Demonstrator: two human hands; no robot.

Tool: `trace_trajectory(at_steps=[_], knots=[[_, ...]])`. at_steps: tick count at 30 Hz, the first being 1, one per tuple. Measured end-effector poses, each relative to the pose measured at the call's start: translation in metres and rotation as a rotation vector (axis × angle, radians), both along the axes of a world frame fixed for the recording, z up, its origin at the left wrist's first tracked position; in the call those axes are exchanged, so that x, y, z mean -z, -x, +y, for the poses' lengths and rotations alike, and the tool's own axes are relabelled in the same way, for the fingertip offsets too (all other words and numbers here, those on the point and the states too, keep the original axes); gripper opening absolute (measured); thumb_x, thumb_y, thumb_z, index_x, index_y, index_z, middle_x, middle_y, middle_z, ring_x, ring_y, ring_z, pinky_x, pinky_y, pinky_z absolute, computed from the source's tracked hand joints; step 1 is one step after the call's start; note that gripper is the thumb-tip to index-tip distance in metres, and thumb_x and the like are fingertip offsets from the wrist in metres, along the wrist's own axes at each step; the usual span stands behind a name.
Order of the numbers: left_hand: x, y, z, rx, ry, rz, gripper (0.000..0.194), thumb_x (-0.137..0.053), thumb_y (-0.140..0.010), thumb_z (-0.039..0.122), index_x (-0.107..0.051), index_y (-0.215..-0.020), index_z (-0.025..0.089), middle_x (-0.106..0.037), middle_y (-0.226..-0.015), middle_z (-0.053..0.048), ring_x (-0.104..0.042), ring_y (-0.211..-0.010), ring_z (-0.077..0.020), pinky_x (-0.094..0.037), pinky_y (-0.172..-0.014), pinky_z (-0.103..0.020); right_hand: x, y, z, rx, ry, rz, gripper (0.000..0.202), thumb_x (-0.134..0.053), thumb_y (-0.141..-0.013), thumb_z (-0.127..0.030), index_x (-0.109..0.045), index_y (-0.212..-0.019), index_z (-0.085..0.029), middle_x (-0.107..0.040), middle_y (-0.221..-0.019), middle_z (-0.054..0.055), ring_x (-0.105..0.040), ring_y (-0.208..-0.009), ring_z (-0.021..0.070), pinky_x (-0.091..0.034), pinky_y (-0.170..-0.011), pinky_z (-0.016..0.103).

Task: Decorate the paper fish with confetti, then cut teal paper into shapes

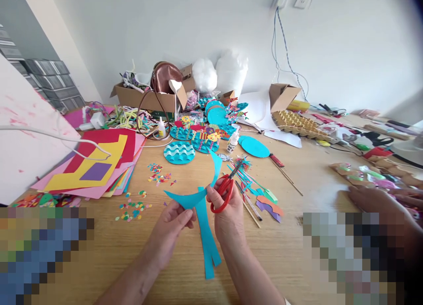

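My left hand pinches a curved piece of blue paper between thumb and fingers. That piece reaches across to my right hand, where a pointed end rises above the thumb. Red-handled scissors sit in my right hand, their dark blades pointing up and away. Whether the blades touch any paper is hard to see, but they appear apart from it. Below and between my hands lie long blue paper strips, spread at their near ends. Beyond them is a blue disc with wavy white bands.
Stacked coloured paper lies left, near small paper dots. Glue bottles and blue discs stand farther back. Sticks and paper scraps lie right of my hands. Another person's hand rests at the right by egg-carton pieces.
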State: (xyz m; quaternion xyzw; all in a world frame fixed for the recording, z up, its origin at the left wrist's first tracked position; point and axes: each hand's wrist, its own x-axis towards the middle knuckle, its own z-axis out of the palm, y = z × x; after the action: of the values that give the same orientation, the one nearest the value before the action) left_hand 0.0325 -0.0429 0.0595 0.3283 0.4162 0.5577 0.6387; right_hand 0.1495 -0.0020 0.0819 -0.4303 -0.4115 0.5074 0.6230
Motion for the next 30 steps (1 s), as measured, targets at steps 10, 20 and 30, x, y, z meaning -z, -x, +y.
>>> trace_trajectory(at_steps=[10, 20, 30], knots=[[-0.02, 0.022, 0.021, -0.168, -0.045, 0.084, 0.014, -0.069, -0.066, 0.025, -0.066, -0.077, 0.018, -0.068, -0.082, -0.001, -0.062, -0.076, -0.0158, -0.051, -0.067, -0.027, -0.001, -0.031, -0.021, -0.296, 0.012, -0.465, 0.027, -0.045, -0.081, -0.045, -0.046, -0.074, -0.019, -0.044, -0.065, -0.002, -0.04, -0.059, 0.0119, -0.033, -0.054, 0.024], [-0.027, 0.024, 0.025, -0.001, -0.045, 0.147, 0.01, -0.064, -0.071, 0.024, -0.063, -0.077, 0.015, -0.07, -0.073, -0.001, -0.065, -0.07, -0.0165, -0.053, -0.066, -0.028, 0.0, -0.039, -0.039, -0.602, 0.077, -0.81, 0.033, -0.032, -0.084, -0.046, -0.037, -0.065, -0.02, -0.039, -0.059, -0.003, -0.036, -0.055, 0.0117, -0.026, -0.051, 0.024], [-0.027, 0.018, 0.024, 0.085, -0.036, 0.175, 0.009, -0.061, -0.071, 0.023, -0.063, -0.071, 0.014, -0.069, -0.068, -0.002, -0.064, -0.067, -0.0152, -0.053, -0.064, -0.026, -0.007, -0.032, -0.034, -0.643, 0.084, -0.685, 0.034, -0.032, -0.085, -0.048, -0.036, -0.065, -0.02, -0.037, -0.057, -0.004, -0.033, -0.052, 0.0103, -0.025, -0.048, 0.023]])
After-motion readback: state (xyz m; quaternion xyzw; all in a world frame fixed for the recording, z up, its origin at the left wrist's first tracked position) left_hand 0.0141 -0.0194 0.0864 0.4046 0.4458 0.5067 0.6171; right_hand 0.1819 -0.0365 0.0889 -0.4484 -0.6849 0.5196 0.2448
